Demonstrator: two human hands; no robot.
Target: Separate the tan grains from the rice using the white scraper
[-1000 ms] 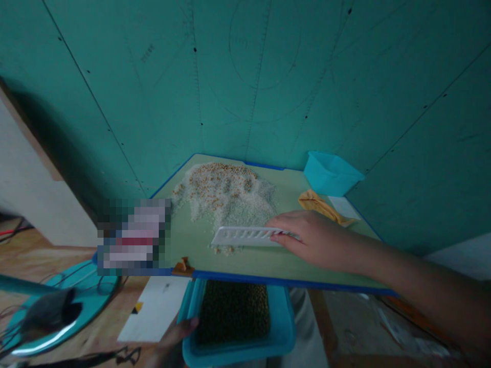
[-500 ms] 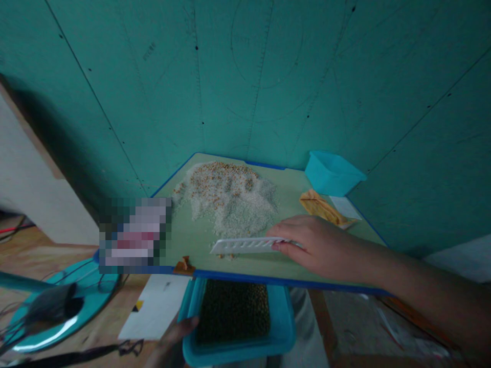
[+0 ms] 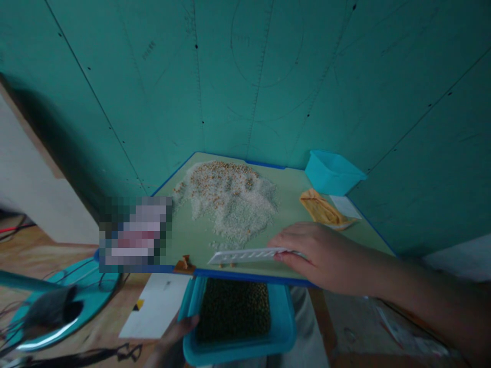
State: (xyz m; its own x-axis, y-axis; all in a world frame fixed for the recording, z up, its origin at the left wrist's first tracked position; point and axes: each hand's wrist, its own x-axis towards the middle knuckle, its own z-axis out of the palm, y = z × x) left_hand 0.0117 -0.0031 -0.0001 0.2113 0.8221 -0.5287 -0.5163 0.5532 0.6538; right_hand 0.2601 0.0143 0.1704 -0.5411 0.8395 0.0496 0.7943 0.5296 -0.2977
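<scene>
My right hand [image 3: 320,253] grips a white slotted scraper [image 3: 245,255] lying flat near the front edge of a pale green board with a blue rim [image 3: 245,276]. A few tan grains sit just below the scraper. A heap of white and tan grains [image 3: 228,197] spreads over the board's far left. Under the board's front edge, my left hand [image 3: 174,335] holds the left side of a teal tub [image 3: 282,332] filled with dark green beans.
An empty teal tub [image 3: 332,172] stands at the board's back right, with a crumpled yellow wrapper [image 3: 322,208] and a white slip beside it. A blurred patch covers the board's left corner. A teal round dish [image 3: 57,306] and wires lie at the left. Green panels wall the back.
My right hand has drawn the scraper toward the board's front edge, pulling a few grains with it. The left hand and the tub of beans have stayed put.
</scene>
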